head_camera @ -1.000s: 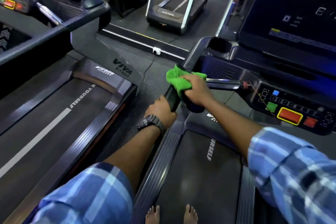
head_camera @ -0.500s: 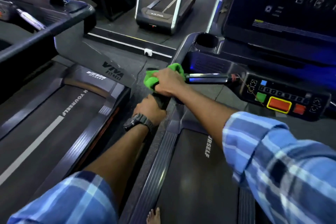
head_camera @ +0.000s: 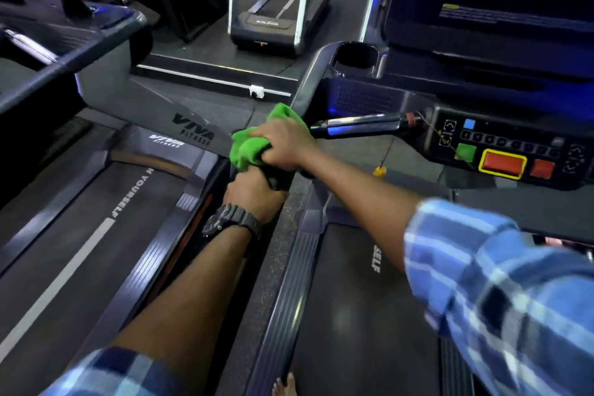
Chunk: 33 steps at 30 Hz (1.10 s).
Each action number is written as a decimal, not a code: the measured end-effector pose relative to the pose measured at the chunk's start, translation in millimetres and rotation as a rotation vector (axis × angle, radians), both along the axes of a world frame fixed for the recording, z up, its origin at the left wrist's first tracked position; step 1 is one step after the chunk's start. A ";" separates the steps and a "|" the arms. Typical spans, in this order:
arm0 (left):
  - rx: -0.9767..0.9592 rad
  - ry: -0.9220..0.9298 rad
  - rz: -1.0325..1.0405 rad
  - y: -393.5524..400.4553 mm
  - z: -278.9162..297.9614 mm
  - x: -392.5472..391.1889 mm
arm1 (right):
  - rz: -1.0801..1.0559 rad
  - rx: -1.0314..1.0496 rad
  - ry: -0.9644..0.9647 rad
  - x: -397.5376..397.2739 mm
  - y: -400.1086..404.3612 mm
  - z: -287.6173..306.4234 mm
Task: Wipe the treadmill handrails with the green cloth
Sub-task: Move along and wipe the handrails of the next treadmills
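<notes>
My right hand (head_camera: 284, 146) grips the bunched green cloth (head_camera: 249, 148) around the black left handrail (head_camera: 303, 93) of the treadmill I stand on. Just below it my left hand (head_camera: 252, 193), with a black watch at the wrist, holds the lower end of the same handrail. The two hands touch, and the rail between them is hidden. A shiny chrome grip bar (head_camera: 363, 124) runs right from the cloth toward the console.
The console (head_camera: 501, 151) with green, red and yellow-framed buttons sits at right under a dark screen (head_camera: 495, 0). A cup holder (head_camera: 355, 58) tops the handrail. A second treadmill (head_camera: 106, 212) lies close on the left, and a small folded one (head_camera: 279, 16) stands farther off.
My right hand slid the cloth down the handrail from about a hand's width above my left hand until it met it. My left hand kept its grip.
</notes>
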<state>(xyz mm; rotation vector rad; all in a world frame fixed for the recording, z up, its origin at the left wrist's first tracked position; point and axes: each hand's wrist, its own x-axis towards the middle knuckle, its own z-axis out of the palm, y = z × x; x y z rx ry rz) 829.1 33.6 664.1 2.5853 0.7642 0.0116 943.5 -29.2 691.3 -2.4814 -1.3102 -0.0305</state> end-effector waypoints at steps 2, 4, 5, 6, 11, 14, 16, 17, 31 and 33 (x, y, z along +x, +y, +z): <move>-0.008 -0.035 -0.016 -1.4 0.2 -0.2 | -0.108 0.501 0.093 -12.9 -24.9 -37.0; 0.022 -0.016 -0.019 -2.8 0.5 1.3 | -0.257 0.800 0.246 -25.4 -26.4 -64.9; 0.044 0.001 -0.021 -3.8 -0.4 2.7 | -0.327 0.944 0.360 -28.7 -19.3 -70.7; 0.068 0.014 -0.021 -3.7 -0.8 3.9 | -0.398 1.091 0.476 -29.8 -10.3 -71.6; 0.128 0.051 -0.022 -13.2 8.5 2.5 | -0.920 1.319 1.059 -59.6 -1.3 -85.1; 0.110 0.057 0.001 -21.6 15.1 1.9 | -0.860 1.377 1.168 -86.2 -1.9 -95.2; 0.093 0.064 0.009 -20.6 15.3 1.2 | -0.777 1.370 1.057 -72.2 -2.9 -89.2; 0.078 0.060 0.017 -19.9 14.3 1.3 | -0.718 1.363 1.002 -62.8 -3.2 -87.9; 0.037 0.032 0.103 -19.0 13.6 3.0 | -0.715 1.241 0.893 -45.4 -10.1 -76.2; 0.052 0.032 0.107 -20.0 13.5 3.2 | -0.874 1.215 0.993 -50.7 -6.0 -74.1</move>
